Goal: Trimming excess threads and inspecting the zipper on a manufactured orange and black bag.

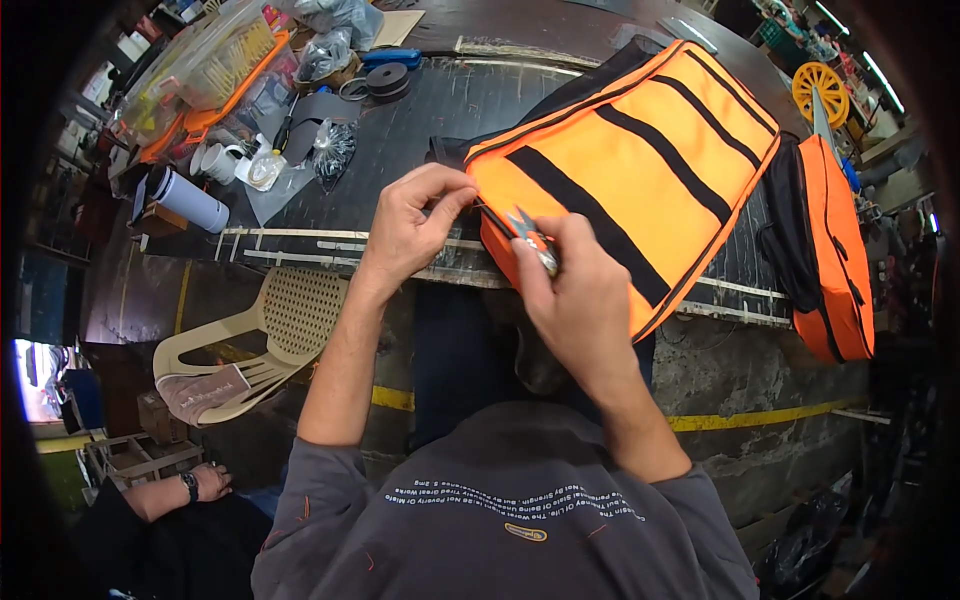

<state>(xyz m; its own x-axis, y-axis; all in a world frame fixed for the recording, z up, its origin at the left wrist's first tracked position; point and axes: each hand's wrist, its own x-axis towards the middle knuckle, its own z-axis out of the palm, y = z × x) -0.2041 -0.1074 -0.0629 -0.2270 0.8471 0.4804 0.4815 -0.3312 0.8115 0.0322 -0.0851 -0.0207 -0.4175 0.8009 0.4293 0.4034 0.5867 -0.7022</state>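
The right hand (585,292) gripped the snips (534,240), tips parted. The left hand (415,218) pinched an apparent thread (480,205) at the bag's (620,180) left corner. The bag overhung the table's (420,115) near edge. Thread trimming seemed in hand; the next cut called for tips close to the bag.

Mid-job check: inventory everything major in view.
Table: one, dark, across top
Striped bag: one, orange and black, on table
Second bag: one, orange and black, far right
Snips: one, grey and orange, at striped bag's corner
Tubs: count unclear, clear and orange, top left
Bottle: one, pale lilac, table left
Chair: one, cream, left, below table
Wheel: one, yellow, upper right
Another person's arm: one, black sleeve, lower left
Left hand: one, bare, at that corner
Right hand: one, bare, holding snips
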